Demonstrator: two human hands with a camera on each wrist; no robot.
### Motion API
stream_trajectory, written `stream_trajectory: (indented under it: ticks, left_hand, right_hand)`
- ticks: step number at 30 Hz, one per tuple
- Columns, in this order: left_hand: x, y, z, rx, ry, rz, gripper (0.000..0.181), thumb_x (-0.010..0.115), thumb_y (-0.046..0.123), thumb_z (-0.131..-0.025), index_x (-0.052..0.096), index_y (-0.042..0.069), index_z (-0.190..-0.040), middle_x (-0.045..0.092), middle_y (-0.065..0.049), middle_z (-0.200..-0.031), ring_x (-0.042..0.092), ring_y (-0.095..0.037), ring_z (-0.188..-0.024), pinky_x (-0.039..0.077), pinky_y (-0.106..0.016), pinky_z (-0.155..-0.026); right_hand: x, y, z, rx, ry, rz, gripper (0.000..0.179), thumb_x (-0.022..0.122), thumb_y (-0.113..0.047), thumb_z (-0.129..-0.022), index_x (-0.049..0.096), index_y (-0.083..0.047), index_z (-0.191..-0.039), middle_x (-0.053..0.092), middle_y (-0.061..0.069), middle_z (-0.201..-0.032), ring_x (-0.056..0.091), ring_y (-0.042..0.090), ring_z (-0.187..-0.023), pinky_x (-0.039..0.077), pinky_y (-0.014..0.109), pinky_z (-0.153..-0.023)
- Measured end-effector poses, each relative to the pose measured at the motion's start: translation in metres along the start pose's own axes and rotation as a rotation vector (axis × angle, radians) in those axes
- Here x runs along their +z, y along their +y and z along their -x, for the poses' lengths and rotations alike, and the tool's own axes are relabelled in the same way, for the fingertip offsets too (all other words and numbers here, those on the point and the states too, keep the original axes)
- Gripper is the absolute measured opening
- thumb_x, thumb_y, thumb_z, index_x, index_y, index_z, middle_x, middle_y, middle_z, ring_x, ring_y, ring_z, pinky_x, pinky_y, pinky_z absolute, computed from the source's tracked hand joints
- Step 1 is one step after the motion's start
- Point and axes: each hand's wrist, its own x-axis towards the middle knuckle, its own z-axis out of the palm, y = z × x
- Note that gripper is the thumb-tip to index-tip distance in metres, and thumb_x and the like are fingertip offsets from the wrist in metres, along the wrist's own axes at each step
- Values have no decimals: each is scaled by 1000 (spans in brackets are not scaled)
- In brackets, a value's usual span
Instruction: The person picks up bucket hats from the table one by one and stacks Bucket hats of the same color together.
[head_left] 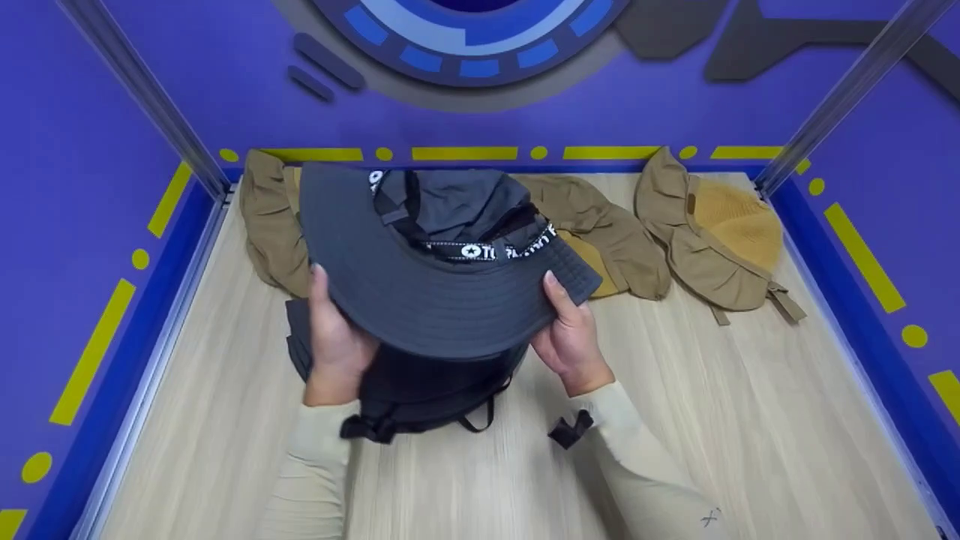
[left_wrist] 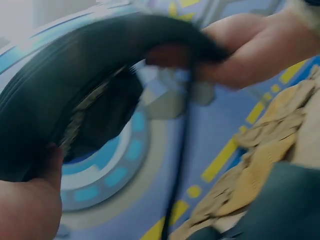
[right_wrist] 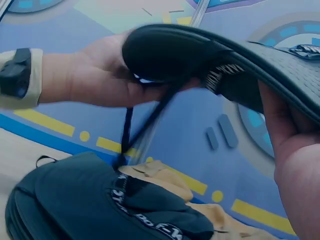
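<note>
A dark grey wide-brimmed hat [head_left: 427, 315] is held up in front of me, its lettered band and crumpled crown facing the far wall. My left hand [head_left: 337, 337] grips the brim at its left side, thumb on top. On the right side of the brim, my right hand [head_left: 571, 334] pinches the edge between thumb and fingers. In the right wrist view a dark strap [right_wrist: 155, 112] hangs from the hat. Below it, another dark hat [right_wrist: 75, 190] with a lettered band lies on the table; the held hat partly hides it in the head view.
Tan and mustard hats [head_left: 611, 247] lie along the back wall, one tan hat [head_left: 274, 225] at the left partly covered. A separate tan hat with a mustard crown [head_left: 731, 232] lies at the back right. Blue walls enclose the wooden table [head_left: 750, 435] on three sides.
</note>
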Motion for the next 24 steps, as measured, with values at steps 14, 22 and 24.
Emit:
stream_trajectory:
  ticks: [14, 22, 24]
  left_hand:
    - [-30, 54, -25, 32, 270, -401, 40, 45, 33, -109, 50, 4, -136, 70, 1, -115, 68, -13, -107, 55, -27, -95]
    - [-46, 57, -19, 10, 406, -742, 37, 51, 37, -107, 42, 11, -83, 46, 8, -62, 39, -6, -40, 36, -21, -39]
    - [-55, 60, -14, -48, 436, -868, 43, 52, 40, -106, 32, 13, -79, 31, 10, -55, 23, -5, -34, 23, -21, -34]
  right_hand:
    - [-7, -13, -20, 68, -26, 238, 37, 63, -8, -101, 50, -1, -135, 68, 10, -119, 72, 19, -102, 60, 34, -89]
    - [-15, -10, -45, 82, 83, 505, 38, 69, -8, -97, 59, 4, -132, 73, 11, -115, 73, 19, -97, 60, 32, -89]
    - [-21, -4, -47, 72, 111, 654, 42, 75, -15, -95, 63, 3, -130, 74, 10, -114, 73, 17, -97, 60, 31, -89]
